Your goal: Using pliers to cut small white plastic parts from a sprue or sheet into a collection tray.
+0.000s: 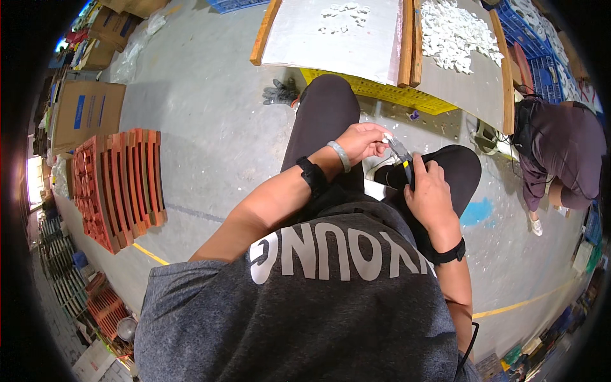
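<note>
Over my lap, my left hand (361, 144) pinches a small white piece (386, 137) between thumb and fingertips. My right hand (429, 194) is wrapped round the dark handles of a pair of cutting pliers (401, 153) with a yellow mark. The pliers' jaws reach up to the white piece and seem to touch it; whether they are closed on it is too small to tell. Ahead of my knees, a white board with wooden side rails (299, 41) bears a few scattered white pieces (344, 18). Many more white pieces (455, 35) lie heaped on the grey board beside it.
Below the boards stands a yellow crate (407, 97). A dark glove (279, 93) lies on the floor by my left knee. Red slatted pallets (121, 191) and a cardboard box (89, 114) stand left. Another person (563, 149) is at the right, near blue crates (547, 76).
</note>
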Action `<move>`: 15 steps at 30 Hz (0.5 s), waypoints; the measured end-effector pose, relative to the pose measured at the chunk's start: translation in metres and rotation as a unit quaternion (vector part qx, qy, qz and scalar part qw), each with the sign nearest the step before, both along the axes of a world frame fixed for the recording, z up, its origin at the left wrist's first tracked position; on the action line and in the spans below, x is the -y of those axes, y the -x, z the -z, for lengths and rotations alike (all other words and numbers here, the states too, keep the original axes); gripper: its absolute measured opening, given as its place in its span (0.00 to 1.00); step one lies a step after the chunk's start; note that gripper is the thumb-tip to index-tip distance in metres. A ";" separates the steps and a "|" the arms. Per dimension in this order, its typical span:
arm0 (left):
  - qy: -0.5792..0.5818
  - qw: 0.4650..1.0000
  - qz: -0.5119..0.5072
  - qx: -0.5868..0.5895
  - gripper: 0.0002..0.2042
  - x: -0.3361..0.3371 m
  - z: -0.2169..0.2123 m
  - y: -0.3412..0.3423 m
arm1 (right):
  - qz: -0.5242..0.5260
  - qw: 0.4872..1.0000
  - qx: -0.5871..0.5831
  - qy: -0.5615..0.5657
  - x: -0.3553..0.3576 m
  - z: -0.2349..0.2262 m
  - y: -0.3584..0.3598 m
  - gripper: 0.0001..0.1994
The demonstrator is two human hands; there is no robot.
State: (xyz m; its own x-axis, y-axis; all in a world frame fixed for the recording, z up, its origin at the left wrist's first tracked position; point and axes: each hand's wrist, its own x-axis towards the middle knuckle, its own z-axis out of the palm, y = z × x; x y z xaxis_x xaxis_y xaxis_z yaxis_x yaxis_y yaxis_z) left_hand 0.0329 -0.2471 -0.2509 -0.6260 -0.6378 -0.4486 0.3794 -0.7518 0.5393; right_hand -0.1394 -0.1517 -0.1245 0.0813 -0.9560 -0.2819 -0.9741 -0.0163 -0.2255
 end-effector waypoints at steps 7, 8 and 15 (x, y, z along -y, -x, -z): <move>0.011 1.000 -0.003 0.013 0.09 -0.002 0.000 -0.001 | 0.005 1.000 0.008 0.017 0.002 0.008 0.005 0.24; 0.010 1.000 -0.005 0.015 0.09 -0.002 0.000 -0.001 | 0.002 0.999 0.017 0.028 0.003 0.013 0.006 0.23; 0.020 0.997 -0.020 0.068 0.09 -0.002 0.002 0.003 | -0.010 0.999 0.042 -0.020 0.015 0.026 0.016 0.17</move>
